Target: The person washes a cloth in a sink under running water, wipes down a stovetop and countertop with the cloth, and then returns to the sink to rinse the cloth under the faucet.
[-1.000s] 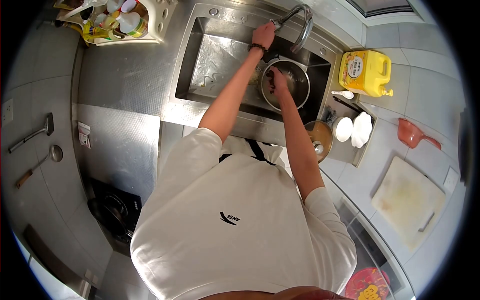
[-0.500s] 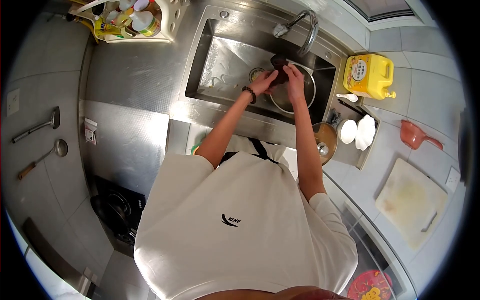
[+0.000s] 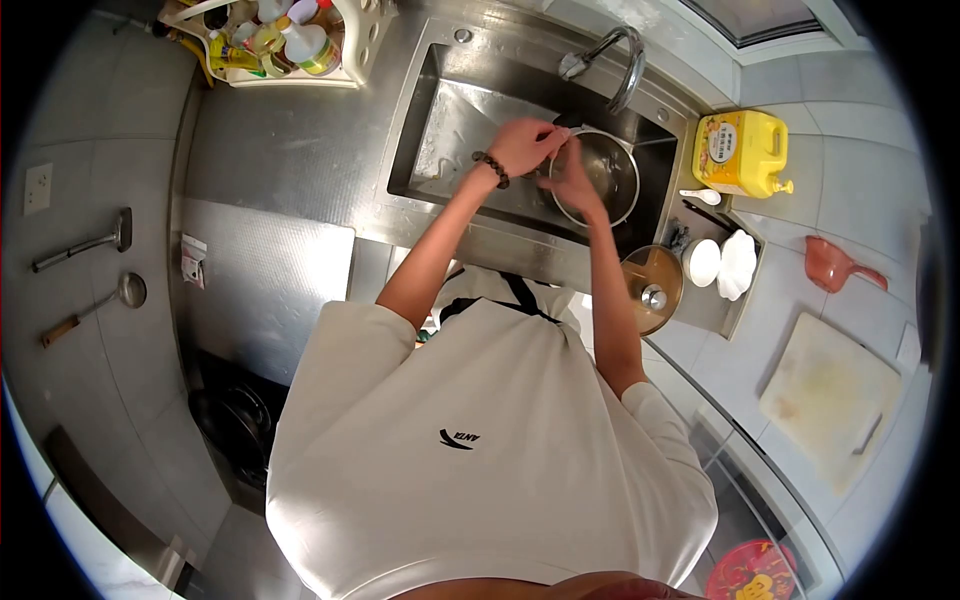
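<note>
My left hand (image 3: 525, 148), with a dark bead bracelet (image 3: 491, 168) at its wrist, is over the sink with its fingers drawn together. What it grips, if anything, is hidden. Beside it, my right hand (image 3: 574, 186) reaches up past the near left rim of a round metal pot (image 3: 632, 190), its thumb apart from the somewhat blurred fingers. The fingertips of both hands meet or overlap near the pot's upper left rim. Water seems to stand in the pot, which sits in the right part of the metal sink (image 3: 440, 120).
A faucet (image 3: 632, 75) arches over the sink's back. To the right are a yellow jug (image 3: 742, 153), a glass lid (image 3: 645, 270), a white bowl (image 3: 701, 262) and a scalloped white dish (image 3: 737, 265). A rack of bottles (image 3: 354, 45) stands at the back left.
The dark brown, limp item between my hands is out of sight now. My left hand has turned over and risen slightly; my right hand has shifted left and down. The view has shifted slightly.
</note>
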Action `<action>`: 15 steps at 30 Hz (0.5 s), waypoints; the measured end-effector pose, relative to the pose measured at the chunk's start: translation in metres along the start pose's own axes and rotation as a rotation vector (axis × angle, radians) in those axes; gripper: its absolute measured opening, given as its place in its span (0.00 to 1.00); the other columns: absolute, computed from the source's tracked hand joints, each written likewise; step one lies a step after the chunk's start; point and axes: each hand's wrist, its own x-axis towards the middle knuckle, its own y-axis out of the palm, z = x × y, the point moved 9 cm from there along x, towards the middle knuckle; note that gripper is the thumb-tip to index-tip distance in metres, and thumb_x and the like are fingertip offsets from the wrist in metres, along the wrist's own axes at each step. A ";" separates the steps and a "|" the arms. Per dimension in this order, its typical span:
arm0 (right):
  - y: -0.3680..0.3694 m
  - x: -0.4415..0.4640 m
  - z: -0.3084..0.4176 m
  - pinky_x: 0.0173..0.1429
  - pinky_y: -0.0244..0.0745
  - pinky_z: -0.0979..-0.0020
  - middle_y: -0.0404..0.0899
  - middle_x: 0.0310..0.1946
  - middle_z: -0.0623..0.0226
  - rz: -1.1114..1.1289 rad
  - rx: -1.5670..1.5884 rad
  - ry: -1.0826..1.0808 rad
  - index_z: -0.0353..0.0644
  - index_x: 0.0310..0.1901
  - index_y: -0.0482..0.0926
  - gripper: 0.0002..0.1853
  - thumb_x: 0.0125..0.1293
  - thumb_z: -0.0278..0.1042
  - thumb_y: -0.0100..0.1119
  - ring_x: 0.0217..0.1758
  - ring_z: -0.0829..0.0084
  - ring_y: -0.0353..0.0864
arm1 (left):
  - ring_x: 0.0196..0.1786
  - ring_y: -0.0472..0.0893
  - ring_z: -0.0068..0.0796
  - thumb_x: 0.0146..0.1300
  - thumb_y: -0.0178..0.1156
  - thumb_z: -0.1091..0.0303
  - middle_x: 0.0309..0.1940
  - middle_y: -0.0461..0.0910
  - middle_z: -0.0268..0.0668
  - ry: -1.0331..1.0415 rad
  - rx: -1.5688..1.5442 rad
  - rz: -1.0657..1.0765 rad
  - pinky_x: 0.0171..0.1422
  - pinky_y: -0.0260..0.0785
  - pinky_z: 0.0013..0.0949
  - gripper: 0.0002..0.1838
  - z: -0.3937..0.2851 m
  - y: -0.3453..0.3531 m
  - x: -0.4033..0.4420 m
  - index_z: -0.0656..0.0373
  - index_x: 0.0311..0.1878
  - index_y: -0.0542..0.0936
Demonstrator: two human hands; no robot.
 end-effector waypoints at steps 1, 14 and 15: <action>0.018 0.001 0.000 0.56 0.71 0.71 0.76 0.45 0.61 0.038 -0.004 -0.065 0.40 0.61 0.65 0.28 0.60 0.31 0.63 0.55 0.70 0.74 | 0.21 0.72 0.24 0.69 0.54 0.47 0.15 0.74 0.35 0.008 0.000 0.003 0.28 0.63 0.32 0.26 0.000 0.001 0.001 0.61 0.25 0.80; 0.066 0.024 0.010 0.40 0.73 0.70 0.79 0.32 0.65 -0.008 0.043 0.040 0.38 0.50 0.70 0.18 0.60 0.30 0.61 0.34 0.74 0.78 | 0.24 0.72 0.19 0.68 0.58 0.50 0.17 0.74 0.30 -0.219 -0.415 -0.238 0.30 0.65 0.30 0.23 0.025 -0.116 -0.027 0.60 0.25 0.78; 0.060 0.027 -0.002 0.37 0.73 0.69 0.79 0.31 0.64 0.025 -0.053 0.113 0.39 0.49 0.70 0.17 0.59 0.30 0.60 0.33 0.74 0.77 | 0.24 0.74 0.21 0.68 0.58 0.51 0.17 0.73 0.29 -0.238 -0.423 -0.298 0.30 0.65 0.29 0.21 0.043 -0.132 -0.032 0.58 0.26 0.79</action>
